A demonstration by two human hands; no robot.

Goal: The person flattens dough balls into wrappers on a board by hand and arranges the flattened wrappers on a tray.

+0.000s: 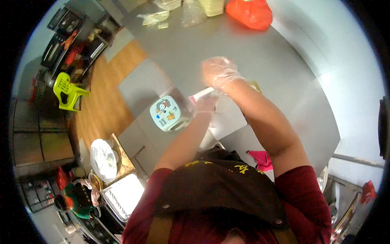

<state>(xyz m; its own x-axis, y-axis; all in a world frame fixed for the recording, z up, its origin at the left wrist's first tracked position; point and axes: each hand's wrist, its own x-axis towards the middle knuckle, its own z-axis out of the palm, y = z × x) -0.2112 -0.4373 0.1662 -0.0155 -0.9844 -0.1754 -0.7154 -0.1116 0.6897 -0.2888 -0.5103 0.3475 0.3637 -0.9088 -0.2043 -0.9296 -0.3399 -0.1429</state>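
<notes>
My right hand (220, 72), in a clear plastic glove, is raised above the grey table (274, 58) with its fingers curled; whatever may be inside them is hidden. Closer to my body, my blurred left hand (206, 106) also appears gloved. A white strip-like thing with a pink end (202, 94) lies between the hands, passing above the left one towards the right wrist. Blur hides whether either hand grips it. Partly behind my right forearm shows a yellowish rim (255, 86). Under the hands is a pale flat surface (233, 120).
Left of my left hand stands a stool with a light blue printed top (165, 113). A red plastic bag (249, 13) and stacked pale containers (212, 6) sit at the table's far side. A pink cloth (262, 160) lies near my apron. Another person (80, 198) works at lower left.
</notes>
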